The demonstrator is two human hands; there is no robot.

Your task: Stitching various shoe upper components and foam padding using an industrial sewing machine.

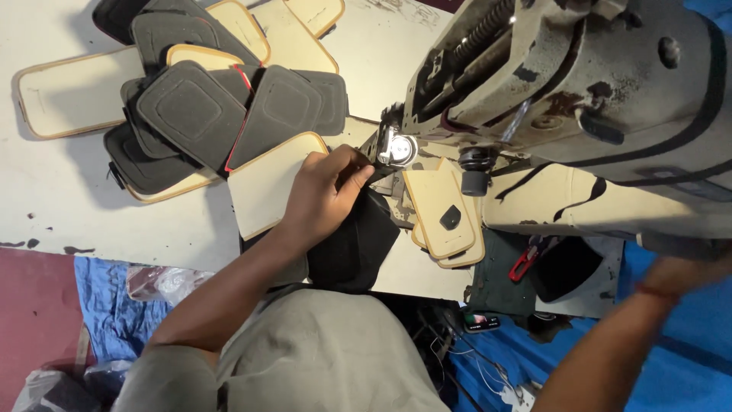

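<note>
Two hands showed, and only one was readable. Our left hand (324, 194) lay knuckles-up with its fingers (352, 169) curled down, pinching the top edge of a black padded panel (352, 248) right at the foot of the sewing machine (564, 99). That panel hung from beneath the fingers toward our body, drooping over the table edge (191, 255). We judged it light, soft and floppy, a foam-backed fabric that would bend wherever unsupported; the stitched border looked the firmest place to take hold, close to the needle. Our right hand (686, 273) sat far from those fingers, blurred behind the machine body; we could not tell whether it was closed or loose. Beyond the fingertips lay a fanned pile of grey and cream panels (206, 107). A red clipper (523, 263) rested well aside.
</note>
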